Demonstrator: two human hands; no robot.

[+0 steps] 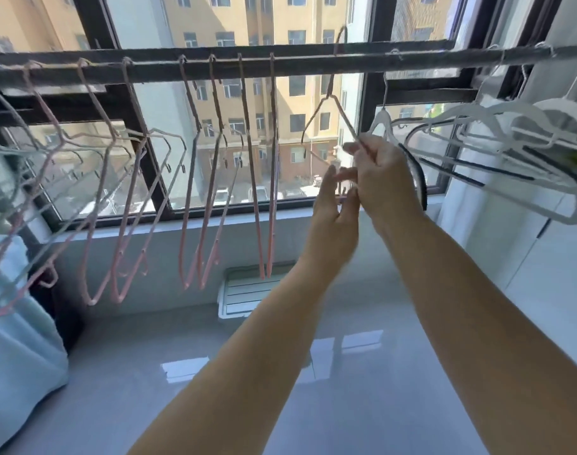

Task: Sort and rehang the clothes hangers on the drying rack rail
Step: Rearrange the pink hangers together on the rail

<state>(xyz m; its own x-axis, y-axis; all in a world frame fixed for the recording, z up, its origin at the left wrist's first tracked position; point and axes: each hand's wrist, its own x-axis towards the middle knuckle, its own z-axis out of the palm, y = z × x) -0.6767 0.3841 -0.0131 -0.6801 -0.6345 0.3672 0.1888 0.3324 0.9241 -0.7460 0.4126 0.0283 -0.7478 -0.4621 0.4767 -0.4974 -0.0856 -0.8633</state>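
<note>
Forearms [477, 307] are seen extended from bottom edge up toward rail [297, 62]. Wire hanger [346, 115] is pinched at its right shoulder by right grip [382, 178], thumb and fingers closed on the wire, just below rail. Hanger is held tilted. Its hook is seen poking above rail top; whether it is seated on rail cannot be told. Left grip [333, 218] is held open directly under right grip, fingers straight, fingertips [328, 175] close to hanger's lower part; contact cannot be confirmed. Pink hangers [260, 254] are hung along rail to left of held hanger, spaced out at mid-rail, bunched and skewed toward rail's left end. White hangers [497, 114] with black strips are crowded at rail's right end, one just beside right grip. Window [370, 103] is set behind rail. Blue fabric [17, 339] is draped below rail's left end. White tray [244, 297] is laid on glossy floor [149, 356] under mid-rail.
</note>
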